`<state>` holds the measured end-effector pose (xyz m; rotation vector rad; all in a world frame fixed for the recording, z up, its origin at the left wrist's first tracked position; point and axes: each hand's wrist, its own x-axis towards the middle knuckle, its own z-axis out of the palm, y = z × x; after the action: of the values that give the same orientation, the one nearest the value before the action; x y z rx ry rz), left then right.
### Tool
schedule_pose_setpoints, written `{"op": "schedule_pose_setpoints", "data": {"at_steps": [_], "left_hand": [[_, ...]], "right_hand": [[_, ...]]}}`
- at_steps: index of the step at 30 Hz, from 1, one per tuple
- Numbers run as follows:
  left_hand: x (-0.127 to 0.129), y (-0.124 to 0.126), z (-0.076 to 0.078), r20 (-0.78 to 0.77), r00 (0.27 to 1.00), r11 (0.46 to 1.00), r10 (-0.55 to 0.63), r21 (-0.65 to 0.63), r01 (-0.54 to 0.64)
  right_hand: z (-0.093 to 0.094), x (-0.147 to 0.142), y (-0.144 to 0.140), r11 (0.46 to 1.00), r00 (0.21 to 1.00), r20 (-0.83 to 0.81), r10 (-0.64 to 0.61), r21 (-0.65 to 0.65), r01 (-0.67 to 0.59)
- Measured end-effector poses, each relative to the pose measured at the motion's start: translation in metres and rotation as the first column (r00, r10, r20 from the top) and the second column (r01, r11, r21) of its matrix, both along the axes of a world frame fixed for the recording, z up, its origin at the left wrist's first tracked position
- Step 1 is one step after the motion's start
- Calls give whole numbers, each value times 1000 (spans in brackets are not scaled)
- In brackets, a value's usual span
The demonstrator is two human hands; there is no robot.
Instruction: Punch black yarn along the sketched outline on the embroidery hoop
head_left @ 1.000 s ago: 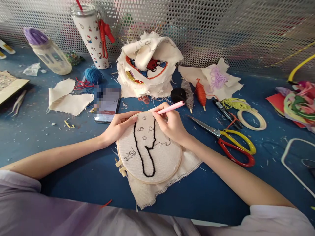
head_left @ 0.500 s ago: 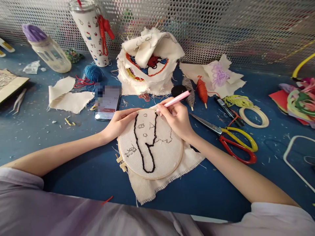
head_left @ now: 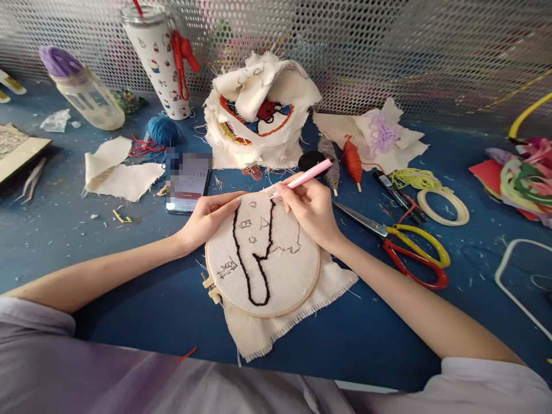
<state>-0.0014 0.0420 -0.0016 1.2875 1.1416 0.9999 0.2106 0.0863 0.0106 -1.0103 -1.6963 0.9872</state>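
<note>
A round embroidery hoop [head_left: 317,276] lies on the blue table, stretched with cream cloth [head_left: 284,267] that carries a black stitched outline and small pencil marks. My left hand [head_left: 207,218] rests on the hoop's upper left rim and holds it. My right hand [head_left: 308,210] grips a pink punch needle [head_left: 308,174], its tip pressed into the cloth at the hoop's top edge, near the upper end of the black line.
A phone [head_left: 187,183] lies left of the hoop. Red and yellow scissors [head_left: 405,247] lie to the right. Behind are a heap of embroidered cloth [head_left: 259,109], yarn spools [head_left: 352,161], a tumbler [head_left: 157,57], a bottle [head_left: 86,95], cloth scraps [head_left: 118,169] and a perforated metal wall.
My right hand and the pink needle have shifted slightly up and to the right along the hoop's top edge. My left hand stays on the rim.
</note>
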Motion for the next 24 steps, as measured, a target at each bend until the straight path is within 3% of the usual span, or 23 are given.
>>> {"op": "schedule_pose_setpoints", "data": {"at_steps": [5, 7, 13, 24], "left_hand": [[1, -3, 1, -8, 1000, 1000, 7, -11, -7], [1, -3, 1, 2, 1000, 1000, 0, -13, 0], [2, -2, 2, -20, 1000, 1000, 7, -21, -7], [3, -3, 3, -61, 998, 1000, 18, 2, -18]], "right_hand": [[-2, -3, -7, 946, 974, 224, -22, 319, -52], [-5, -3, -9, 927, 969, 243, -37, 371, -58], [-9, 0, -9, 960, 985, 99, -143, 257, 113], [-12, 2, -9, 970, 979, -47, -199, 129, 204]]}}
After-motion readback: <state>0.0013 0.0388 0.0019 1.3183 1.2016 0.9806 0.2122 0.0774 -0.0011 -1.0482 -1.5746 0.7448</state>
